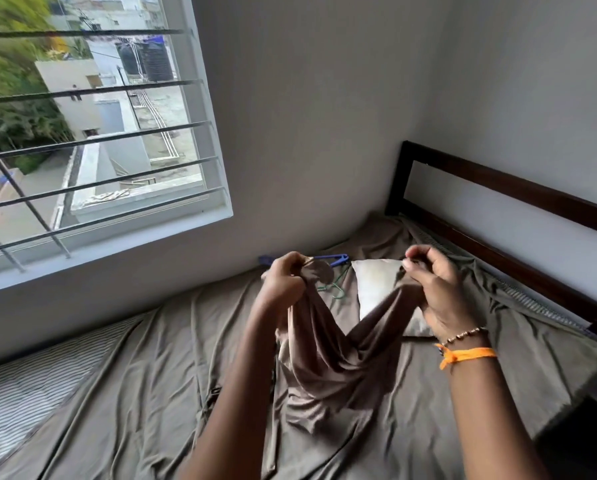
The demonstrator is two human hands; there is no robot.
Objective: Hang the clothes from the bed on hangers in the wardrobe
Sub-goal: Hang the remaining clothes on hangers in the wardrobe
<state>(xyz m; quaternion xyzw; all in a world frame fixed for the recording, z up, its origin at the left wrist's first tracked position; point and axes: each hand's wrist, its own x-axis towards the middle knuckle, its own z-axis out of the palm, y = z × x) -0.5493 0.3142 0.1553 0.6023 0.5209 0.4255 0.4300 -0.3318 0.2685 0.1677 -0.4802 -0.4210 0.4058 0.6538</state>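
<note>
1. My left hand [283, 280] was closed, fingers curled and pinching one upper edge of a single brown garment [328, 368].
2. My right hand [435, 289] was likewise closed, thumb and fingers pinching the opposite upper edge of that same garment.
3. I held the two hands apart at about the same height, so the cloth sagged in a dip between them and hung down in folds toward the bed [144, 382].
4. The garment's lower part reached the brown bedsheet; I could not tell what kind of garment it was, as its colour was close to the sheet's.
5. On my right wrist I counted two bands: one beaded bracelet [463, 335] and one orange thread [468, 355] just below it.
6. Beyond my hands I counted two hangers lying on the sheet: one blue hanger [328, 259] near the wall and one green hanger [335, 289] beside it, both partly hidden behind my left hand and the cloth.
7. One white pillow [376, 285] lay just beside the green hanger, partly covered by the raised cloth and my right hand.
8. A dark wooden headboard [518, 192] stood behind the pillow.
9. One window [217, 140] with horizontal bars sat in the wall on my left.
10. A strip of striped mattress [30, 386] showed where the sheet had pulled away.
</note>
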